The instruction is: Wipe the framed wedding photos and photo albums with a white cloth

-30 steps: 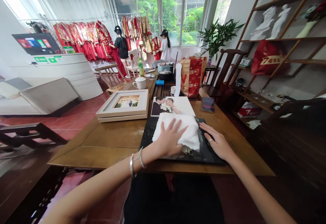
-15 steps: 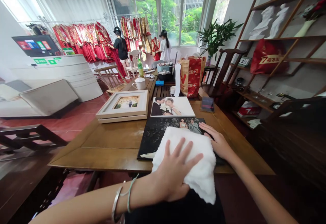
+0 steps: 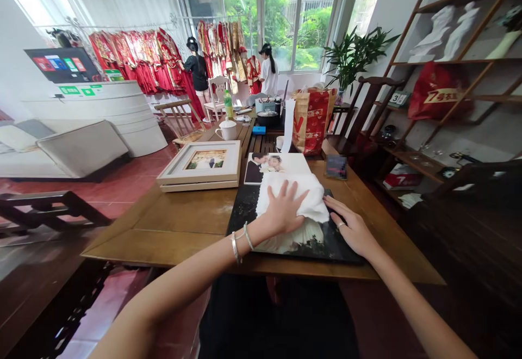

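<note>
A dark wedding photo panel (image 3: 342, 245) lies flat at the front edge of the wooden table. My left hand (image 3: 283, 209), fingers spread, presses flat on a white cloth (image 3: 314, 198) that covers the panel's far part. On the panel's right edge rests my right hand (image 3: 350, 228), fingers stretched out and holding nothing. Just beyond, a second photo print (image 3: 253, 169) of a couple is partly hidden by the cloth. To the left sit stacked picture frames (image 3: 198, 166), the upper one holding a small photo.
Behind the photos stand a white lidded cup (image 3: 227, 130), a blue box (image 3: 259, 130) and a red-brown paper bag (image 3: 312, 122). A small dark plaque (image 3: 336, 167) is at the right. Two people stand by red garments (image 3: 138, 60) at the back.
My left hand has pushed the cloth forward, away from me, uncovering the near part of the panel and covering part of the second print. My right hand stays at the panel's right edge.
</note>
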A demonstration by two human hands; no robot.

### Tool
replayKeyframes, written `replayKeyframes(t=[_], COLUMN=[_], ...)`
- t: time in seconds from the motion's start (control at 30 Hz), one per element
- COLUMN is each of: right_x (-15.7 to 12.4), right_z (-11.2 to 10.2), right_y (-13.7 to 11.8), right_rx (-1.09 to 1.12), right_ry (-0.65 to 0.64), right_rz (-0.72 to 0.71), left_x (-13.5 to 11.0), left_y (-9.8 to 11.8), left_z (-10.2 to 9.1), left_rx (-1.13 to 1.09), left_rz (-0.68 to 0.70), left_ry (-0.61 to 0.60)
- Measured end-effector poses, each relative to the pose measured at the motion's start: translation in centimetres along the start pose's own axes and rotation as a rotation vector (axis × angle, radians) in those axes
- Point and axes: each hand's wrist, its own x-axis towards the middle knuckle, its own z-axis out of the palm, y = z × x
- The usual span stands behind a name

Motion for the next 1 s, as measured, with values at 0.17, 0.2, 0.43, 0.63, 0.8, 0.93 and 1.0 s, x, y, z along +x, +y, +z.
replayKeyframes(t=[0.17, 0.2, 0.43, 0.63, 0.8, 0.93, 1.0], right_x=[-0.1, -0.1, 0.0, -0.1, -0.1, 0.0, 0.0], right_z=[0.0, 0.0, -0.2, -0.2, -0.1, 0.0, 0.0], right_y=[0.1, 0.2, 0.7, 0.5, 0.2, 0.0, -0.1], right_rx=[0.035, 0.049, 0.163, 0.151, 0.094, 0.008, -0.030], right_ry=[0.008, 0.009, -0.012, -0.007, -0.004, 0.021, 0.023], right_rz=[-0.029, -0.032, -0.055, -0.058, -0.057, -0.024, -0.019], left_x=[-3.5, -4.4, -7.8, -5.8, -2.0, 1.2, 2.8], left_y=[3.9, 5.0, 10.5, 9.3, 5.0, 0.9, -0.7], left_z=[-0.4, -0.6, -1.2, -1.4, -1.1, -0.8, -0.7], left_rx=[0.027, 0.039, 0.125, 0.115, 0.081, 0.033, 0.005], left_rz=[-0.068, -0.088, -0.109, -0.115, -0.082, 0.061, 0.123], left_ry=[0.038, 0.035, 0.012, -0.052, -0.038, -0.008, -0.019])
